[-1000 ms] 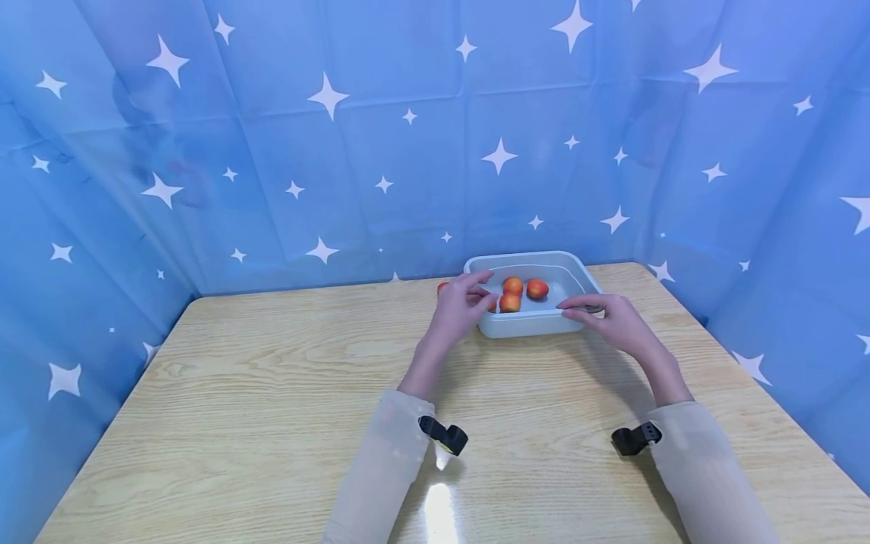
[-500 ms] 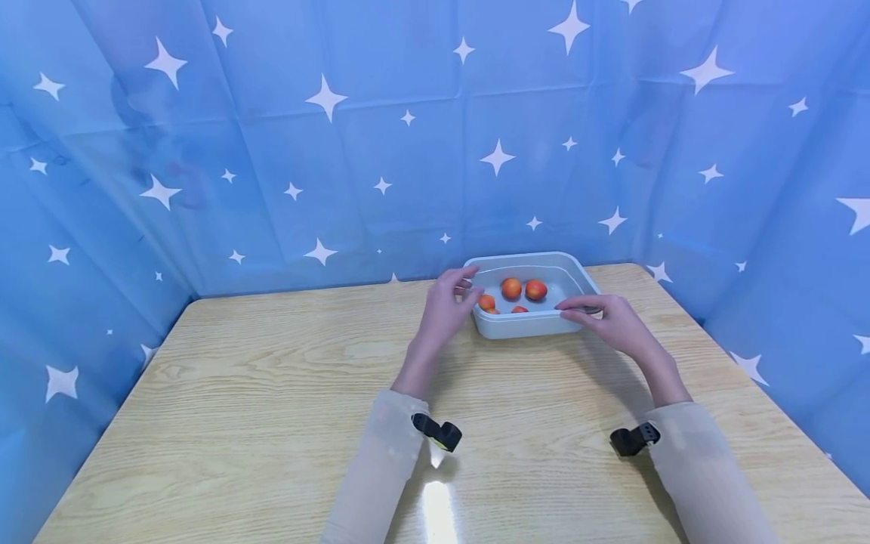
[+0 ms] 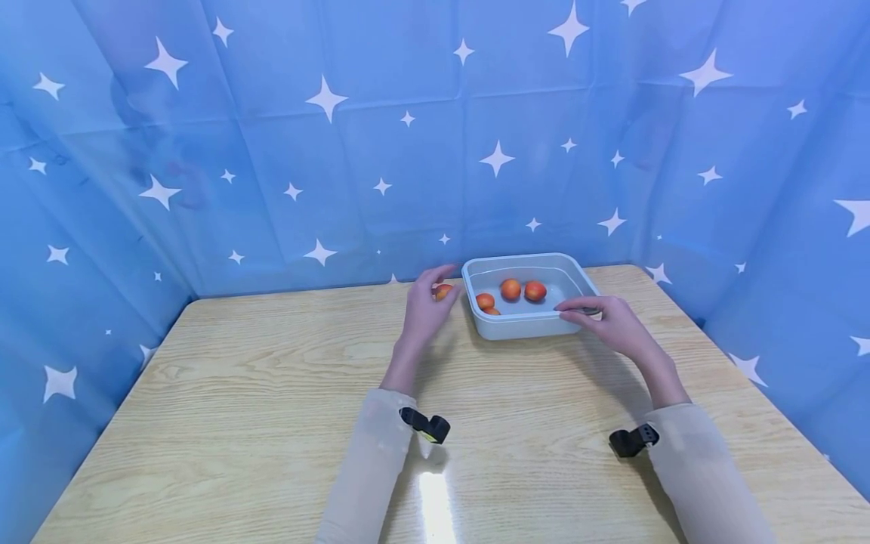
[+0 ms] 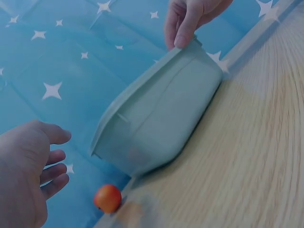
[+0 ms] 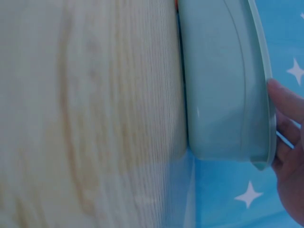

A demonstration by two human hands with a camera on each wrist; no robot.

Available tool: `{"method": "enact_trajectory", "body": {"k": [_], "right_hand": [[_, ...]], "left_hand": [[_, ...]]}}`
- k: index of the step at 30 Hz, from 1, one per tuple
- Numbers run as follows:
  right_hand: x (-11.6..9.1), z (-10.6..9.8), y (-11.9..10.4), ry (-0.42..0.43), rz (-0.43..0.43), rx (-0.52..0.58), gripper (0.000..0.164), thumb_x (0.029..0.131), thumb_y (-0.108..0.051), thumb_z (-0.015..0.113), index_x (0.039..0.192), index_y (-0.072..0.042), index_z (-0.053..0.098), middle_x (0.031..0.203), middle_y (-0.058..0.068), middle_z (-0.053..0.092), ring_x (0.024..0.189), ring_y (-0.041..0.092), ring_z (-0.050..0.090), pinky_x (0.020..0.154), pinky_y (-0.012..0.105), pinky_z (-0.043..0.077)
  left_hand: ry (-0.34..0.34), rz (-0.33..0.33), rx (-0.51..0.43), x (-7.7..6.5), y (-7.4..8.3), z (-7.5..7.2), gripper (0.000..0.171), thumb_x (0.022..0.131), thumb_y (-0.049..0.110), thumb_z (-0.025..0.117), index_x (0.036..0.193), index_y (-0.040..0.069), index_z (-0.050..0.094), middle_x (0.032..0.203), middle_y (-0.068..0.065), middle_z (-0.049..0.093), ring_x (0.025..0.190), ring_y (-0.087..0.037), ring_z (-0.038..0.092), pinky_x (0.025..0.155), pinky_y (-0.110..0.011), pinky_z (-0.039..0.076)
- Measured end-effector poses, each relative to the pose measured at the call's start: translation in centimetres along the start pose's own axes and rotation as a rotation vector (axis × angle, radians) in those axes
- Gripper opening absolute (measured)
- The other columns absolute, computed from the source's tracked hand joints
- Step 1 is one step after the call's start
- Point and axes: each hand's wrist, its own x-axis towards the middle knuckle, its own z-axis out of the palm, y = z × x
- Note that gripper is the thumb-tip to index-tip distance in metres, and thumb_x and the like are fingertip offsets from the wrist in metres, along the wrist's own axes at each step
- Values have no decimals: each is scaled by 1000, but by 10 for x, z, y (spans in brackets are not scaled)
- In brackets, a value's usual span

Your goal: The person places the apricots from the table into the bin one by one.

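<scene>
A pale blue-grey plastic box [image 3: 519,326] stands near the table's back edge, with several small red-orange fruits [image 3: 535,292] inside. My right hand [image 3: 605,313] pinches its front rim near the right corner; the right wrist view has the thumb [image 5: 285,99] on the outside of the wall and the fingers behind the rim. Left of the box, a single fruit [image 4: 108,198] rests on the table. My left hand [image 3: 427,306] is beside that fruit, thumb and fingers spread around it in the head view. From the left wrist, a gap shows between the fingers and the fruit.
The wooden table [image 3: 272,393] stretches to the left and in front of the box. A blue curtain with white stars [image 3: 326,151] hangs right behind the table and along both sides. Each sleeve carries a black wrist camera [image 3: 632,440].
My left hand has moved left, from over the box's left end to the fruit outside. Fruits inside the box have shifted, some rolling to its left end. My right hand keeps its place.
</scene>
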Motion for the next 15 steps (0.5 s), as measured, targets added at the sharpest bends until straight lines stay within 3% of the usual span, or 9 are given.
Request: {"method": "enact_trajectory", "body": {"k": [8,15], "right_hand": [[1,0,1,2,-3,-6,27,99,-29,67,117,-11,76,110,8,74,91,22,57,69,29,40],[0,0,-1,7,-4,-6,27,99,-28,68,117,-10,76,110,8,75,94,22,60,70,27,42]], "left_hand": [[-6,-37,94,-2,-19,-4,42,94,9,71,135,5,63,134,-14,60,124,-37,53,100,-46,49],[-1,-46,156,-1,-33,-4,46,91,11,75,134,1,62,137,-16,59,126,-35,52,107,-46,43]]}}
